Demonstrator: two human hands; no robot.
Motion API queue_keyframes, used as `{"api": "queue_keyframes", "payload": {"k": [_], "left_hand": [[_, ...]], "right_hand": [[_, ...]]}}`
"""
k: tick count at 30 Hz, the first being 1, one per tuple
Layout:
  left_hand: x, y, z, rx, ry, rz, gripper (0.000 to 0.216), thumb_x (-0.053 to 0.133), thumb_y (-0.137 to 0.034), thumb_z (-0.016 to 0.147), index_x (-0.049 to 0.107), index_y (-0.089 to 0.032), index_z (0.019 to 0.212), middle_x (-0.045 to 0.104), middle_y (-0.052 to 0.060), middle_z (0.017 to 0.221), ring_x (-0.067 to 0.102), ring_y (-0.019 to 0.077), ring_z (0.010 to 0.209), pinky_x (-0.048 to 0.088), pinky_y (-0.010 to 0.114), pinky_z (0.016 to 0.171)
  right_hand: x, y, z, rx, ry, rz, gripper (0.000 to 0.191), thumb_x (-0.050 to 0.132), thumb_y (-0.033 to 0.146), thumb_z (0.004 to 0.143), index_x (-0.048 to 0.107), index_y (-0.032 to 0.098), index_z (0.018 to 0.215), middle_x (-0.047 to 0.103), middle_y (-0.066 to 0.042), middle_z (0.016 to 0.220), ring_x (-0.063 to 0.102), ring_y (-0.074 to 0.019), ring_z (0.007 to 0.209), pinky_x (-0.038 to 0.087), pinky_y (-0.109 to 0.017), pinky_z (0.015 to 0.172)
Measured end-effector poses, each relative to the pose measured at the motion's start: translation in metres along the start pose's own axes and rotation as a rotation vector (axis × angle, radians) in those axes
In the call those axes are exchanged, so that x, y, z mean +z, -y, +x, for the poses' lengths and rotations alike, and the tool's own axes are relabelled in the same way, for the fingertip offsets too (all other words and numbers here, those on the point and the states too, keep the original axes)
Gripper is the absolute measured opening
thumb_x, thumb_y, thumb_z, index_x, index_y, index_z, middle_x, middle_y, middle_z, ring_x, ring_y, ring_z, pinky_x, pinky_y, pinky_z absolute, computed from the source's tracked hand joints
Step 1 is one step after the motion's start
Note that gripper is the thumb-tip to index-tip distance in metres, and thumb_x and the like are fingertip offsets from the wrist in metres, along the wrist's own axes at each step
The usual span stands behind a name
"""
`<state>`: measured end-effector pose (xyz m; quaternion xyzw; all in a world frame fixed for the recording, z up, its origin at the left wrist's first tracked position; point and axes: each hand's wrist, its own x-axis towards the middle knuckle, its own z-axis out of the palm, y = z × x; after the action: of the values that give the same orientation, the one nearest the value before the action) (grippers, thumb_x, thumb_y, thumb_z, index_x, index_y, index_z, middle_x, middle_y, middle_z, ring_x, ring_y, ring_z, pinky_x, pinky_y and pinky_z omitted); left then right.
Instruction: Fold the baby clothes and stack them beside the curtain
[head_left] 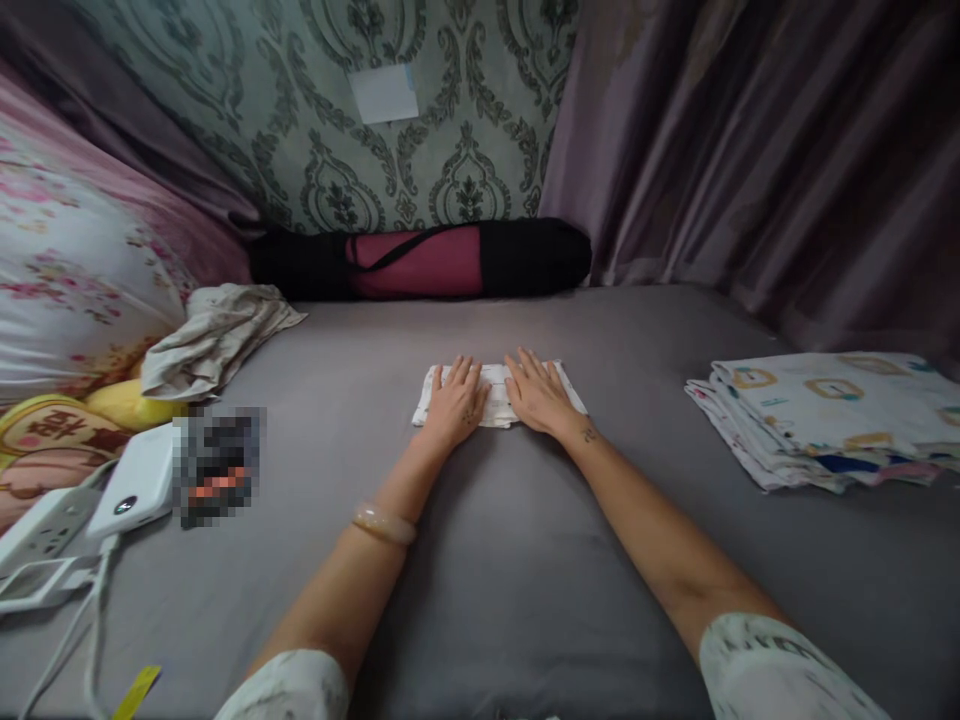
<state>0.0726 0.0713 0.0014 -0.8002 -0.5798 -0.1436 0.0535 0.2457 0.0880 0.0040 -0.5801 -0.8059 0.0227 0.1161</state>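
A small white folded cloth (496, 396) with faint dark markings lies on the grey bed sheet (495, 560). My left hand (455, 400) rests palm down on its left part, fingers stretched out. On the right part lies my right hand (538, 393), also flat with its fingers spread. Between the two hands a strip of the cloth shows, and its corners stick out past both sides. The palms hide much of its surface.
To the right sits a stack of folded printed cloths (825, 410). A crumpled beige cloth (221, 335), a white power bank (139, 480) with cables and a power strip (49, 525) lie on the left. A black and maroon long bag (420, 262) lies along the wall.
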Motion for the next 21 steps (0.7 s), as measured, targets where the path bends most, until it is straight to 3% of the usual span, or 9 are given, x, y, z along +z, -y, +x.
{"api": "queue_keyframes", "payload": {"k": [6,17,21], "left_hand": [[0.001,-0.011,0.019,0.010,0.078,0.024,0.047,0.024,-0.026,0.099,0.042,-0.012,0.141,0.041,0.013,0.150,0.030,0.0251,0.143,0.022,0.050,0.117],[0.018,-0.008,0.017,-0.014,0.071,-0.021,0.051,0.022,-0.031,0.099,0.040,-0.013,0.143,0.039,0.010,0.152,0.026,0.0240,0.144,0.014,0.050,0.119],[0.023,-0.006,0.017,-0.012,0.155,-0.063,0.053,0.020,-0.033,0.100,0.037,-0.013,0.146,0.038,0.010,0.152,0.028,0.0241,0.144,0.018,0.048,0.118]], "right_hand": [[0.003,0.011,-0.002,-0.050,0.002,0.008,0.056,0.022,0.030,0.098,0.033,0.013,0.150,0.027,-0.012,0.157,0.021,-0.0254,0.145,0.013,-0.047,0.117],[0.006,0.014,0.003,-0.080,0.042,0.022,0.057,0.022,0.030,0.097,0.032,0.011,0.150,0.024,-0.010,0.158,0.019,-0.0230,0.146,0.012,-0.045,0.118],[0.014,0.013,0.004,-0.072,0.082,0.025,0.058,0.019,0.030,0.097,0.032,0.011,0.150,0.031,-0.010,0.156,0.021,-0.0236,0.145,0.013,-0.046,0.118]]}}
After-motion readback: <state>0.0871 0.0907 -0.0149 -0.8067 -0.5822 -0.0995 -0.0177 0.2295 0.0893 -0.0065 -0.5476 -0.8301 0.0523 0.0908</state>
